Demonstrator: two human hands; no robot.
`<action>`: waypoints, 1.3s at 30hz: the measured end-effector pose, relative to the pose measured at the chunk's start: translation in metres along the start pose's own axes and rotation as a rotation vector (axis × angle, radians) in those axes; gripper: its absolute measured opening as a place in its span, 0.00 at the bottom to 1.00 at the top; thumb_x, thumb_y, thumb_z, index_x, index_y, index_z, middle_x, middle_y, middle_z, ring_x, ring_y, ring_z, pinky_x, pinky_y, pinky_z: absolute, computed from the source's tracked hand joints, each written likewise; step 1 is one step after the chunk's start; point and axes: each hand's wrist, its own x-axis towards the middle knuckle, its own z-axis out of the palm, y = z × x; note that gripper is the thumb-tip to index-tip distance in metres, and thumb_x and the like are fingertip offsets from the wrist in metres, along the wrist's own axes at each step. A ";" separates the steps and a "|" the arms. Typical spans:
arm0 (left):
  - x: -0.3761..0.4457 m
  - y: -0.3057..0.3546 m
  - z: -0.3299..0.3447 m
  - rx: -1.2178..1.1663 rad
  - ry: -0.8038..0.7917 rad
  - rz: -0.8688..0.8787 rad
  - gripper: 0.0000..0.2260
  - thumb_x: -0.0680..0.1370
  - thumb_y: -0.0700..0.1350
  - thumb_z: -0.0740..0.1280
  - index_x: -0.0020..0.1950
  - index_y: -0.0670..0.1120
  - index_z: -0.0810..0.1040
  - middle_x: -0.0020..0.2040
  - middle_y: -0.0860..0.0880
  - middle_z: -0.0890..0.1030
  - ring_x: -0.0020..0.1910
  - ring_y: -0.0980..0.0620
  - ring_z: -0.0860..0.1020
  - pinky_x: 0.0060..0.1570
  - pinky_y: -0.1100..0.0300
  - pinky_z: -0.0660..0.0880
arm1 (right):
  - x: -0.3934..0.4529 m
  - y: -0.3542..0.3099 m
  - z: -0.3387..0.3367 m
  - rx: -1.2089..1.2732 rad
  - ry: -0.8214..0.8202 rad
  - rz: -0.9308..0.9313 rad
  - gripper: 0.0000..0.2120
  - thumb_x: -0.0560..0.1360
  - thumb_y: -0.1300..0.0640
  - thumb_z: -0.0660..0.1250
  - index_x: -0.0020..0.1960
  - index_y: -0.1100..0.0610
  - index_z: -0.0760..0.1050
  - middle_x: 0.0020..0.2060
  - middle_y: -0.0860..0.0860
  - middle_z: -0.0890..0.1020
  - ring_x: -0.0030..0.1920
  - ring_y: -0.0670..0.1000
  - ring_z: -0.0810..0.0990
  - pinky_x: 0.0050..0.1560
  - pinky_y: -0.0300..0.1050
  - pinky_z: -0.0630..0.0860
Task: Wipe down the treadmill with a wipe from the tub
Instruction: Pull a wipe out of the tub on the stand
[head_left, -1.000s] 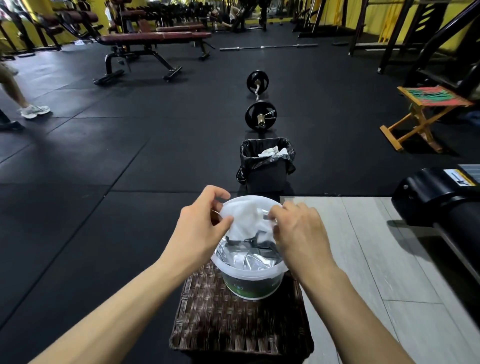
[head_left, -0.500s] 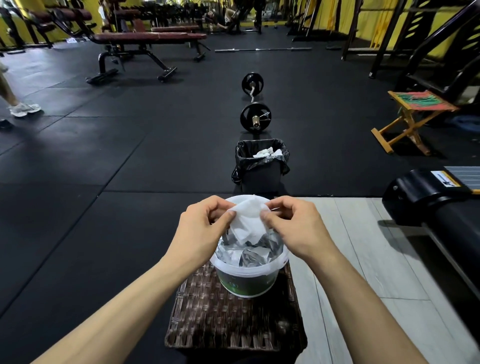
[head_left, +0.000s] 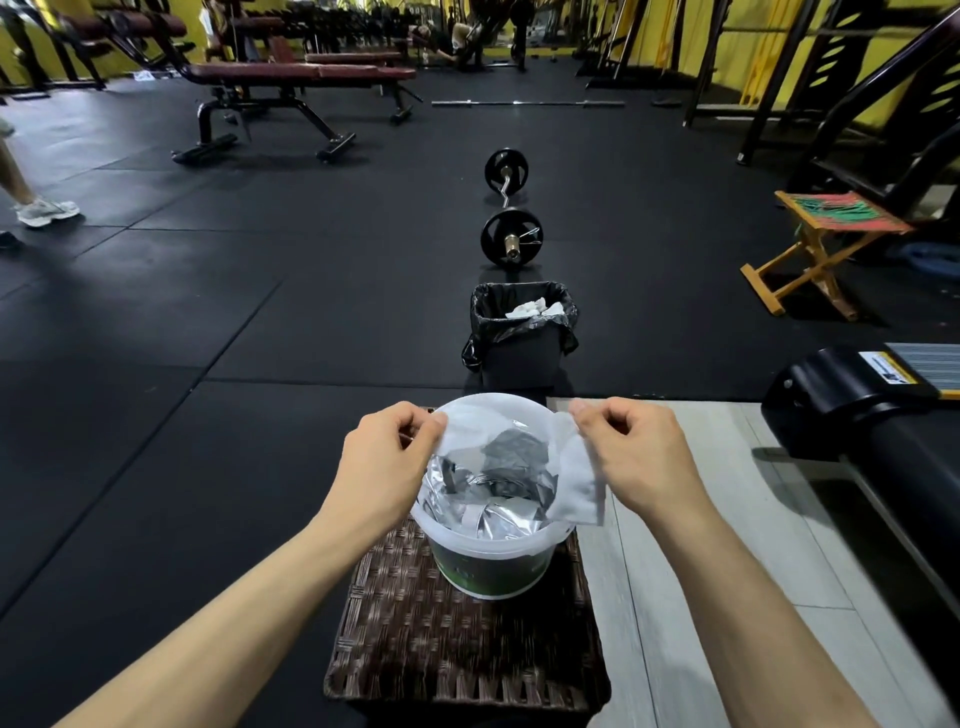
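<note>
White, thin, damp-looking: wipe (head_left: 524, 441) stretched flat above the open mouth of the tub (head_left: 488, 558), long axis running left to right between the two hands. Pinched at its left top corner by thumb and forefinger of the left hand (head_left: 387, 457); pinched at its right top corner the same way by the right hand (head_left: 631, 452), other fingers of both curled in. Right edge hanging lower, draped past the tub's right rim. Whether the wipe is fully free of the foil liner inside: cannot tell.

Tub seated near the far edge of a woven wicker stand (head_left: 462, 639), slightly right of its centre.

Relation governing the coming move: treadmill (head_left: 883, 415) lying to the right of the wipe, well apart from it; right hand the nearer. Judged: transfer to a single right-hand grip and a carry rightward, bunching or folding optional.

Beyond the stand's far edge: black lined bin (head_left: 522, 338) with white scraps inside. Farther on: loaded bar (head_left: 511, 213) on the dark rubber floor (head_left: 208, 322). Folding stool (head_left: 826, 249) at far right.
</note>
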 end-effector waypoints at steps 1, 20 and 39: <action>-0.002 0.002 0.001 0.020 -0.003 0.001 0.16 0.81 0.54 0.67 0.37 0.46 0.78 0.36 0.48 0.82 0.39 0.46 0.81 0.45 0.49 0.79 | 0.000 -0.001 0.002 0.002 0.003 0.000 0.21 0.79 0.43 0.67 0.38 0.60 0.80 0.31 0.54 0.80 0.32 0.47 0.73 0.35 0.44 0.70; -0.001 0.015 0.016 -0.556 -0.297 -0.374 0.09 0.71 0.44 0.68 0.46 0.39 0.76 0.38 0.40 0.80 0.36 0.42 0.79 0.31 0.53 0.79 | -0.009 -0.034 -0.001 0.252 -0.229 0.186 0.12 0.74 0.61 0.63 0.48 0.51 0.84 0.44 0.51 0.83 0.40 0.47 0.80 0.35 0.41 0.75; 0.001 0.007 0.005 -0.144 -0.253 0.076 0.09 0.78 0.45 0.74 0.40 0.43 0.82 0.36 0.49 0.83 0.34 0.56 0.78 0.37 0.57 0.76 | -0.010 -0.033 -0.014 0.137 -0.024 -0.013 0.11 0.78 0.60 0.68 0.38 0.54 0.81 0.30 0.54 0.80 0.30 0.47 0.73 0.31 0.39 0.70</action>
